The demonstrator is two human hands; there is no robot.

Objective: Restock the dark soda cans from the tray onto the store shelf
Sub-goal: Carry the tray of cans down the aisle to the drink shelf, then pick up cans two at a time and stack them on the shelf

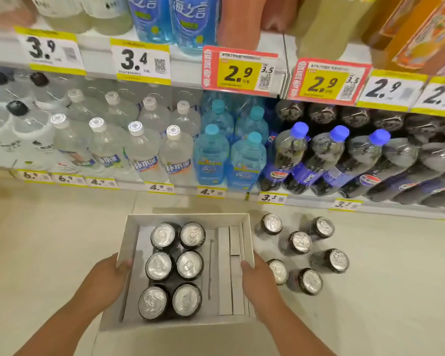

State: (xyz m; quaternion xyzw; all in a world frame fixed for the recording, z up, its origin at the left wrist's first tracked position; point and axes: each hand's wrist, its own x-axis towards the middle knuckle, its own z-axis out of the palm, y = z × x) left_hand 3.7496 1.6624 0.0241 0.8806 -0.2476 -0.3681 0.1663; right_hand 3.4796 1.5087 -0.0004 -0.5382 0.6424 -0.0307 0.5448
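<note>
Holding the tray [129, 235] lengthwise toward the shelf [306, 201], cans [174, 268] upright

Premises was a retail shop: shelves [242, 194] carried bottled drinks [244, 160] above yellow price tags [141, 61].

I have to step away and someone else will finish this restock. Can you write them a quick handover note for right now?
Left hand grips the left wall of the white tray; right hand grips its right wall.
Six dark cans stand in the tray, two by three.
Six more loose cans stand on the floor to its right.
Whether any cans are shelved yet cannot be told from this view.
Left: move all twelve onto the shelf.
</note>
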